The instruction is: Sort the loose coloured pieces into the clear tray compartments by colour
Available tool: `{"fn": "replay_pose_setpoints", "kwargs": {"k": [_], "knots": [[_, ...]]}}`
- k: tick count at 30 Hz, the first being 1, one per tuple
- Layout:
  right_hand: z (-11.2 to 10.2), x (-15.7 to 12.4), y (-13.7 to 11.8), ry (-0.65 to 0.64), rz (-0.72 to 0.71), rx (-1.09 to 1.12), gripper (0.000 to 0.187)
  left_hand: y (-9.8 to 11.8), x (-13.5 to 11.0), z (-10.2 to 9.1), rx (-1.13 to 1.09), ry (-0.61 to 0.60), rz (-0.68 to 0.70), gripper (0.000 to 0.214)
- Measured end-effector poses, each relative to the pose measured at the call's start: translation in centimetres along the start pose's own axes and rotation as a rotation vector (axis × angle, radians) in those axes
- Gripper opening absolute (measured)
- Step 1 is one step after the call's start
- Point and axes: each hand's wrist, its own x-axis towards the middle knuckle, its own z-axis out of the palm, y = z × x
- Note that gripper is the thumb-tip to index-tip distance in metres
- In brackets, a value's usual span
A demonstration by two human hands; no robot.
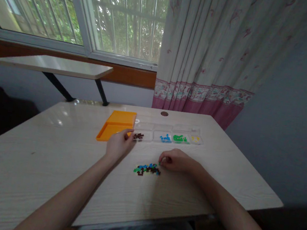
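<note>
My left hand (117, 145) is at the left end of a clear plastic box, its thumb and index finger apart beside the small dark brown pieces (138, 136). Its other fingers are hidden. Just right of a mixed pile of small plastic pieces (147, 168), my right hand (175, 160) has thumb and fingertips pinched together. A speck of green shows at those fingertips, too small to make out. Brown, blue, green and pale yellow pieces make up the pile. Blue pieces (165, 137), green pieces (180, 138) and yellow pieces (195, 139) sit in separate clear compartments.
An open orange case (119, 117) lies left of the clear boxes, partly behind my left hand. All rest on a pale wooden table (50, 161) with a round cable hole (164, 114). A raised shelf (54, 64) stands at the back left, and a curtain (206, 61) hangs behind.
</note>
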Motion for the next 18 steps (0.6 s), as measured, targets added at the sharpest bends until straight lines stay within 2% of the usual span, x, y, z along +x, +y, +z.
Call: {"fn": "replay_pose_setpoints", "kwargs": {"k": [3, 5, 12, 14, 18], "knots": [[0.0, 0.2, 0.0, 0.028, 0.021, 0.012, 0.017, 0.0, -0.1, 0.0, -0.071, -0.015, 0.051, 0.034], [0.0, 0.3, -0.1, 0.049, 0.04, 0.033, 0.015, 0.1, -0.4, 0.1, -0.135, -0.066, 0.116, 0.032], [0.3, 0.7, -0.2, 0.075, 0.064, 0.155, 0.014, 2.6, -2.6, 0.6, -0.252, -0.375, 0.43, 0.028], [0.5, 0.8, -0.1, 0.094, 0.051, 0.163, 0.013, 3.2, -3.0, 0.7, -0.253, -0.425, 0.452, 0.027], [0.8, 1.0, -0.2, 0.144, 0.042, 0.17, 0.015, 3.7, -3.2, 0.9, -0.206, -0.438, 0.445, 0.026]]}}
